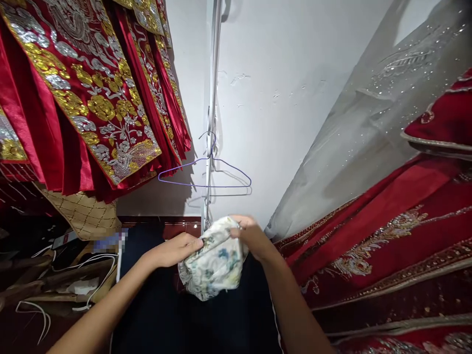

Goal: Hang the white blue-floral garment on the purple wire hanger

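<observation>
A bundled white cloth (217, 263) with a blue, green and yellow floral print is held above my lap. What kind of garment or cloth it is cannot be made out. My left hand (180, 249) grips its left upper edge, thumb on top and fingers behind. At the upper right edge, my right hand (248, 233) has hold of the cloth, its fingers partly blurred and partly hidden by the fabric. Just beyond both hands, a purple wire hanger (204, 186) with nothing on it hangs from a white metal upright (212, 98).
Red garments (99, 105) with gold and silver embroidery hang at the left. On the right hang a sheer white beaded fabric (354, 132) and red embroidered garments (361, 255). White cables (35, 307) trail among items at lower left. A white wall (287, 54) stands behind.
</observation>
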`<state>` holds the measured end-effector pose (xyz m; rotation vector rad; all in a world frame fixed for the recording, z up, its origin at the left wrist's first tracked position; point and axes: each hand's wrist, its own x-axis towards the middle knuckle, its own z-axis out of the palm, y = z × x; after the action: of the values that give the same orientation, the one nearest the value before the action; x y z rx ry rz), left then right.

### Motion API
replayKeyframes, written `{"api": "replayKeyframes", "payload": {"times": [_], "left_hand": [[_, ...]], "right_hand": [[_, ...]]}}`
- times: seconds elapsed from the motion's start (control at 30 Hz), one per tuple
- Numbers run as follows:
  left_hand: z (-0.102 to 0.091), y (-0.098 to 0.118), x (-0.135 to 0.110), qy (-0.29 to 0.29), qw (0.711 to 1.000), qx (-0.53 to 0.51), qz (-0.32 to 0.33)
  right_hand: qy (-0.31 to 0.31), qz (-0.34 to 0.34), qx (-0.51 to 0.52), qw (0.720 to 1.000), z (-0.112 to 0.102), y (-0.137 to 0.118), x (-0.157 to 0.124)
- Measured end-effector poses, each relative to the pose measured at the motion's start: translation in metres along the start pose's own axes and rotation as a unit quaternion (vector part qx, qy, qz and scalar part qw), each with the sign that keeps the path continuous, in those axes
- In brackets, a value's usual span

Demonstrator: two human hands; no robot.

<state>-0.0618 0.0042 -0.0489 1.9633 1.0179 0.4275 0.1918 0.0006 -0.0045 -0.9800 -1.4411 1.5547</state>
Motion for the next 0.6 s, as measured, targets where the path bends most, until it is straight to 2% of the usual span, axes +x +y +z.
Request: {"api": "replayKeyframes", "payload": {"times": [0.07,0.13,0.2,0.23,0.27,0.33,0.4,0.5,0.6], "left_hand": [[-0.005,-0.015,-0.004,-0.012,0.998,0.051,-0.04],[-0.015,-0.028,-0.008,0.013,0.992,0.095,-0.079],[-0.027,-0.034,-0.013,0.041,0.988,0.12,-0.088],[-0.032,-0.033,-0.015,0.056,0.987,0.123,-0.085],[-0.036,-0.031,-0.017,0.077,0.986,0.121,-0.082],[-0.041,-0.021,-0.022,0.125,0.983,0.108,-0.076],[-0.042,-0.013,-0.028,0.166,0.98,0.087,-0.061],[-0.045,-0.015,-0.038,0.174,0.977,0.101,-0.077],[-0.06,-0.033,-0.043,0.148,0.959,0.17,-0.173]], "right_hand": [[0.142,-0.09,-0.098,0.981,-0.015,-0.013,0.018],[0.255,-0.206,-0.158,0.931,-0.026,-0.025,0.045],[0.293,-0.289,-0.177,0.894,-0.034,-0.031,0.08],[0.293,-0.298,-0.186,0.889,-0.036,-0.031,0.099],[0.286,-0.279,-0.199,0.895,-0.037,-0.028,0.117],[0.257,-0.185,-0.217,0.924,-0.036,-0.016,0.15],[0.213,-0.106,-0.223,0.945,-0.032,0.002,0.172],[0.165,-0.086,-0.236,0.954,-0.029,0.029,0.177],[0.141,-0.09,-0.262,0.95,-0.036,0.044,0.159]]}}
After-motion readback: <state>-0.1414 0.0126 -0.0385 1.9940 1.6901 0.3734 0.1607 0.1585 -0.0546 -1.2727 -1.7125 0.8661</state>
